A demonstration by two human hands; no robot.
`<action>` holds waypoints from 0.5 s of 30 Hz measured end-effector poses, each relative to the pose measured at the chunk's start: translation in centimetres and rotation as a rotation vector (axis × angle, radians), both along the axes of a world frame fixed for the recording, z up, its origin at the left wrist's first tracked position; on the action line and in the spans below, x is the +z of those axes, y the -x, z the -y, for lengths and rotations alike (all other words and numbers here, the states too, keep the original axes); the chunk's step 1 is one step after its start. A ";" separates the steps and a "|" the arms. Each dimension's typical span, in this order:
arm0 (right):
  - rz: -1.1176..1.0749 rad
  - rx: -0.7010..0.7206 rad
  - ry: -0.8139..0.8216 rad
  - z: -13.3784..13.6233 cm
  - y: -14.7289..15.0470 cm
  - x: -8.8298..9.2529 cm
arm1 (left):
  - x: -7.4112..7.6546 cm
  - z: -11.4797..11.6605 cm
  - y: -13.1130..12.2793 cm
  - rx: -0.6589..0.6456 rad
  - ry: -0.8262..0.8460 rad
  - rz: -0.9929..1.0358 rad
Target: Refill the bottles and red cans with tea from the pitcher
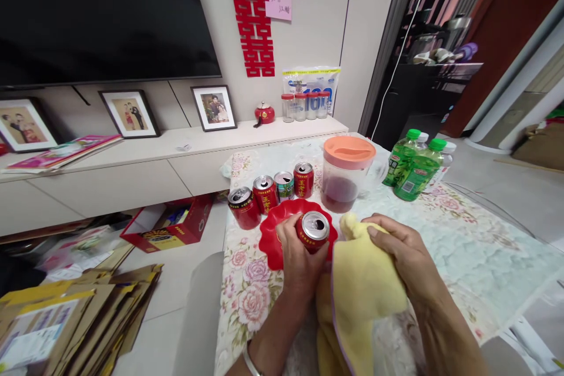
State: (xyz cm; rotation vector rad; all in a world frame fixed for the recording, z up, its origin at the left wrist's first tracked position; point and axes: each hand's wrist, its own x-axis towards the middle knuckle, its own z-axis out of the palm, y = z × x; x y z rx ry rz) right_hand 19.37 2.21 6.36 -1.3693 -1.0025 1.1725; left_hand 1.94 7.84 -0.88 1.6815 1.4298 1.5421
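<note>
My left hand (296, 258) is wrapped round an opened red drink can (314, 230), held upright over a red scalloped plate (268, 226). In my right hand (403, 247) a yellow cloth (365, 282) with a purple edge is bunched, its lower part hanging down over the table's near side. The cloth is just right of the can. Behind the plate stand several opened cans: a red can (244, 208) at the left, another red can (265, 192), a green-blue can (284, 186) and a red can (304, 180). A clear pitcher (346, 173) with an orange lid holds dark reddish liquid.
Green-capped bottles (416, 167) stand on the right of the flower-patterned tablecloth (251, 299). A low white cabinet (194, 155) behind carries picture frames (214, 108) and glass jars (300, 107). Flattened cardboard (110, 305) and a red box (176, 223) lie on the floor at left.
</note>
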 end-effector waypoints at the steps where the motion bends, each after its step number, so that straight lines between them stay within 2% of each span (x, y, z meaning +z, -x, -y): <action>1: 0.038 -0.046 -0.036 0.0 -0.2 -0.1 | 0.0 -0.1 0.0 0.007 -0.003 -0.003; 5: 0.455 -0.131 -0.355 -0.3 -0.2 0.0 | 0.0 -0.2 0.0 -0.016 -0.013 0.030; 8: 0.683 -0.093 -0.539 -0.6 0.9 -0.1 | -0.1 0.0 0.0 -0.062 0.001 0.080; 12: 0.835 -0.002 -0.632 -0.6 2.5 -0.4 | -0.3 0.0 0.0 -0.078 0.019 0.096; 15: 0.885 0.013 -0.651 -0.5 3.0 -0.6 | -0.4 0.0 0.1 -0.073 -0.016 0.054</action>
